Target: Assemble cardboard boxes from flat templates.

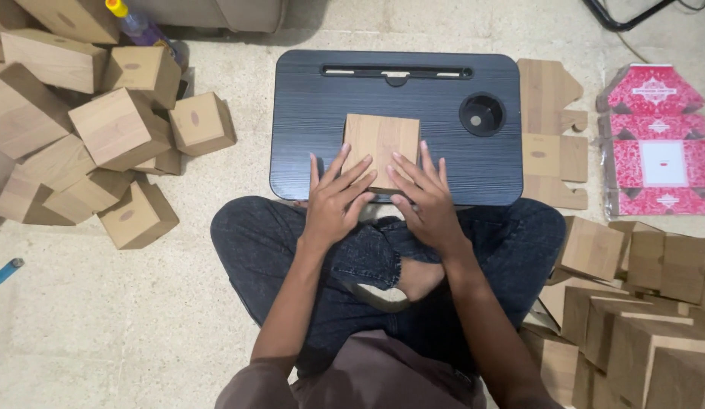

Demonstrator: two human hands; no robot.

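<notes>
Here we are sitting cross-legged on the floor with the black lap tabletop as our landmark. Far left of it, a blue lighter is lying on the floor, and a heap of folded wood-print boxes is piling up with a bottle poking out behind it. On the tabletop's near edge, a flat wood-print box is resting, and we are pressing it down: our left hand is lying open with fingers spread over its lower left corner, and our right hand is lying open over its lower right corner, neither one closing around anything. To do this pressing well, we judge that both palms should be bearing down evenly so the folds are creasing square and the box is not sliding off the edge. Right of the box, a round cup recess is sitting in the tabletop. Beyond the right edge, unfolded card blanks and red printed cartons are lying flat, and more finished boxes are crowding our right knee, narrowing elbow room.
</notes>
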